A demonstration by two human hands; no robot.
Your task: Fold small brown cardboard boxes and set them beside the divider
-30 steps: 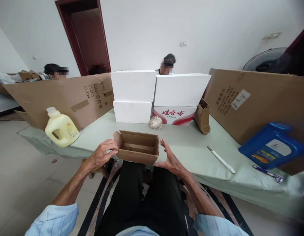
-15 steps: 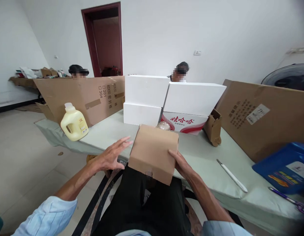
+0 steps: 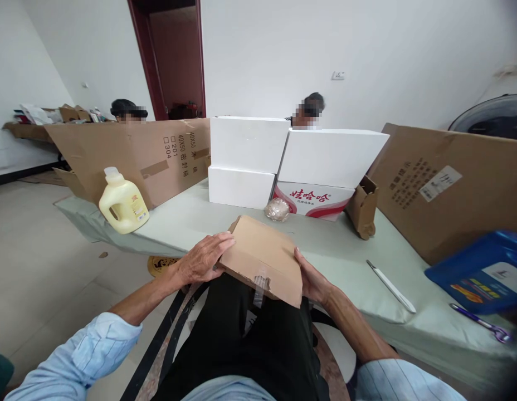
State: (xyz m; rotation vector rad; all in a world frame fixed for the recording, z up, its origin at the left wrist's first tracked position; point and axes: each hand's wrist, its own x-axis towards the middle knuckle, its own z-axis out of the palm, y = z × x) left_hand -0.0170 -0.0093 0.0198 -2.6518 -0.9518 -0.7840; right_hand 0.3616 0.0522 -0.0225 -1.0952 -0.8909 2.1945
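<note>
A small brown cardboard box [image 3: 262,256] is tilted bottom-up at the near edge of the table, above my lap, with a strip of clear tape across its near side. My left hand [image 3: 202,259] grips its left side, fingers curled over the edge. My right hand [image 3: 311,278] clasps its right side, mostly hidden behind the box.
On the green-covered table [image 3: 200,217] stand a cream jug [image 3: 122,203], stacked white foam boxes [image 3: 250,159], a red-printed carton [image 3: 312,197], a wrapped bundle [image 3: 277,209], a small open carton [image 3: 362,209], a white knife [image 3: 390,287], a blue jug [image 3: 482,273] and purple scissors [image 3: 482,323]. Two people sit behind cardboard sheets.
The open box was lifted and turned over so its bottom faces me. My left hand, off it half a second ago, now grips its left side; it has come down toward my lap.
</note>
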